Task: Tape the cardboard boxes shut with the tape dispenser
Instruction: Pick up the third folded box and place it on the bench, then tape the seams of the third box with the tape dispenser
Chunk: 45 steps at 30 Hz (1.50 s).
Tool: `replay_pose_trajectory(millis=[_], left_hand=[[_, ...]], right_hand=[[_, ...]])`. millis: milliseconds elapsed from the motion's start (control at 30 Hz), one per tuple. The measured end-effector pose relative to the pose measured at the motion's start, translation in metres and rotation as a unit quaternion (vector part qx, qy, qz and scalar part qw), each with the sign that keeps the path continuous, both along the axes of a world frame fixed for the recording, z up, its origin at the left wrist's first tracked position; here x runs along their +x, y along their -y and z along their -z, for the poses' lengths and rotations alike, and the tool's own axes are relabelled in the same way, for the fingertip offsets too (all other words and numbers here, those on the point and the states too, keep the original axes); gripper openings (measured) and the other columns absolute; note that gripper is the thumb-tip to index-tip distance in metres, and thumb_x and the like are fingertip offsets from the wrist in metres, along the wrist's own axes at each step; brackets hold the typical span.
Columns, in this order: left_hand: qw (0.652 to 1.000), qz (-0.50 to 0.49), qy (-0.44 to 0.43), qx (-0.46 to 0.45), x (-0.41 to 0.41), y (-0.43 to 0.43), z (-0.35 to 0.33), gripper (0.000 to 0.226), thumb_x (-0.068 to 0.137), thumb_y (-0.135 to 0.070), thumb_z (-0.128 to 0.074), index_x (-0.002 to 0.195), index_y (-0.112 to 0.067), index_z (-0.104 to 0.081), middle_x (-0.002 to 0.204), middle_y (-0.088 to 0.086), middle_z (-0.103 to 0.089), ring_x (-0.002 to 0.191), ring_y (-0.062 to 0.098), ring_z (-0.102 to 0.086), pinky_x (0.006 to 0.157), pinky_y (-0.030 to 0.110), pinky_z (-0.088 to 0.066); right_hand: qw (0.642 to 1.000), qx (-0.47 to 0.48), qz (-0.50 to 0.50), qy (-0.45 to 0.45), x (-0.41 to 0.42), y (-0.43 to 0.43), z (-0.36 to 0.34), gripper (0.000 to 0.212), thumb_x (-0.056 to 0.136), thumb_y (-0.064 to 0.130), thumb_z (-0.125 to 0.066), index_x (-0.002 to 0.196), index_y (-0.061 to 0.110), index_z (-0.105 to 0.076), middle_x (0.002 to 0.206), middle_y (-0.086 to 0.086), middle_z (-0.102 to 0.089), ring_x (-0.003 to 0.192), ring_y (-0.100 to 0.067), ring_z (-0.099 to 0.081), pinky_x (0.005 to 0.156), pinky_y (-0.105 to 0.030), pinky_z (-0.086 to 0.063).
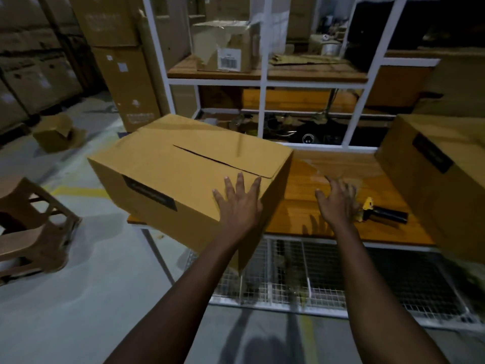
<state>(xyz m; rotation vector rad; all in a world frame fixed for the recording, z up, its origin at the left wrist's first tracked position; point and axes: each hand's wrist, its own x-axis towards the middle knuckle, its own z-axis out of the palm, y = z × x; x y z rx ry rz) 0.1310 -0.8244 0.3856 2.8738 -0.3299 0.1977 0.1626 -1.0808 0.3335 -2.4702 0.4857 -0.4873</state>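
Wooden bench (301,195): tape dispenser (383,212) just beside spread, empty right hand (338,203), perhaps touching.

Both hands (237,203) (337,203) outstretched, fingers spread

A tan-brown cardboard box (183,174) carries a black side label (149,193). A second box (446,195), at the right, is the same tan with a black panel (431,153). The tape dispenser (383,212) has a yellow head and a black handle. The table top (341,166) is warm orange-brown wood. The shelving frame (263,82) is white, and a white wire mesh (328,279) makes a grid of small squares. The floor (91,285) is pale grey with a yellow painted line (78,191). A stool (34,232) is dull brown. A shelf box (210,46) bears a white barcode sticker (228,58) with black stripes.
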Motion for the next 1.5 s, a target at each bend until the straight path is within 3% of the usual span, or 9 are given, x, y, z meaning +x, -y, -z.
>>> replay_pose_trajectory(millis=[267, 533, 633, 767, 867, 933, 1067, 1200, 1500], left_hand=[[0.998, -0.049, -0.020, 0.018, 0.064, 0.086, -0.008, 0.063, 0.103, -0.035, -0.038, 0.157, -0.031, -0.005, 0.164, 0.016, 0.003, 0.147, 0.049, 0.005, 0.111, 0.074, -0.007], [0.994, -0.087, -0.054, 0.031, 0.111, 0.154, -0.010, 0.071, 0.099, -0.062, -0.023, 0.156, -0.033, 0.007, 0.163, 0.016, 0.013, 0.145, 0.051, 0.012, 0.108, 0.075, 0.002], [0.993, -0.096, -0.053, 0.037, 0.118, 0.168, -0.009, 0.071, 0.098, -0.064, -0.020, 0.156, -0.035, 0.010, 0.163, 0.016, 0.014, 0.145, 0.051, 0.012, 0.107, 0.076, 0.002], [0.992, -0.105, -0.061, 0.043, 0.128, 0.181, -0.009, 0.070, 0.098, -0.064, -0.018, 0.155, -0.036, 0.012, 0.163, 0.014, 0.016, 0.145, 0.052, 0.013, 0.105, 0.077, 0.002], [0.991, -0.102, -0.072, 0.052, 0.135, 0.187, -0.009, 0.070, 0.097, -0.066, -0.016, 0.154, -0.039, 0.015, 0.163, 0.012, 0.020, 0.144, 0.052, 0.015, 0.103, 0.078, 0.003], [0.990, -0.100, -0.078, 0.056, 0.139, 0.188, -0.008, 0.070, 0.097, -0.066, -0.015, 0.154, -0.039, 0.016, 0.163, 0.012, 0.020, 0.144, 0.051, 0.017, 0.102, 0.079, 0.004], [0.990, -0.097, -0.083, 0.053, 0.142, 0.189, -0.007, 0.070, 0.097, -0.065, -0.015, 0.154, -0.038, 0.015, 0.162, 0.011, 0.021, 0.144, 0.051, 0.018, 0.102, 0.080, 0.005], [0.991, -0.092, -0.087, 0.041, 0.144, 0.187, -0.006, 0.069, 0.097, -0.064, -0.015, 0.153, -0.039, 0.017, 0.162, 0.010, 0.022, 0.144, 0.051, 0.019, 0.101, 0.079, 0.006], [0.991, -0.094, -0.091, -0.004, 0.150, 0.161, -0.017, 0.063, 0.101, -0.058, -0.017, 0.152, -0.043, 0.017, 0.163, 0.007, 0.020, 0.146, 0.047, 0.018, 0.104, 0.078, 0.007]], right_hand=[[0.992, -0.046, 0.029, -0.113, 0.011, 0.145, 0.025, 0.063, 0.094, 0.049, -0.053, 0.149, 0.034, -0.026, 0.163, -0.001, -0.008, 0.148, -0.033, 0.001, 0.113, -0.066, -0.006], [0.958, -0.145, -0.017, -0.247, 0.013, 0.228, 0.061, 0.095, 0.083, 0.055, -0.064, 0.154, 0.026, -0.008, 0.163, -0.008, 0.006, 0.147, -0.041, 0.005, 0.112, -0.065, 0.000], [0.945, -0.167, -0.041, -0.279, 0.016, 0.239, 0.076, 0.091, 0.087, 0.057, -0.057, 0.155, 0.022, -0.006, 0.162, -0.012, 0.012, 0.146, -0.044, 0.009, 0.111, -0.067, 0.002], [0.927, -0.213, -0.070, -0.299, 0.023, 0.250, 0.089, 0.077, 0.090, 0.057, -0.053, 0.151, 0.024, -0.021, 0.161, -0.016, 0.010, 0.144, -0.048, 0.009, 0.111, -0.067, 0.003], [0.927, -0.226, -0.082, -0.286, 0.029, 0.255, 0.094, 0.067, 0.090, 0.052, -0.056, 0.147, 0.031, -0.028, 0.162, -0.015, 0.001, 0.145, -0.048, 0.006, 0.111, -0.067, 0.004], [0.932, -0.223, -0.079, -0.276, 0.034, 0.256, 0.097, 0.059, 0.090, 0.050, -0.056, 0.143, 0.034, -0.034, 0.161, -0.010, -0.017, 0.145, -0.046, -0.002, 0.111, -0.066, 0.004], [0.950, -0.185, -0.052, -0.246, 0.036, 0.254, 0.093, 0.045, 0.088, 0.041, -0.061, 0.131, 0.039, -0.048, 0.134, 0.002, -0.056, 0.131, -0.031, -0.040, 0.111, -0.060, -0.016], [0.956, -0.219, -0.028, -0.195, 0.032, 0.250, 0.079, 0.046, 0.086, 0.041, -0.063, 0.129, 0.038, -0.050, 0.122, 0.001, -0.059, 0.115, -0.026, -0.049, 0.097, -0.046, -0.029], [0.973, -0.229, 0.030, -0.016, 0.062, 0.207, -0.014, 0.039, 0.077, 0.036, -0.074, 0.113, 0.028, -0.062, 0.109, -0.004, -0.063, 0.102, -0.032, -0.053, 0.094, -0.045, -0.031]])
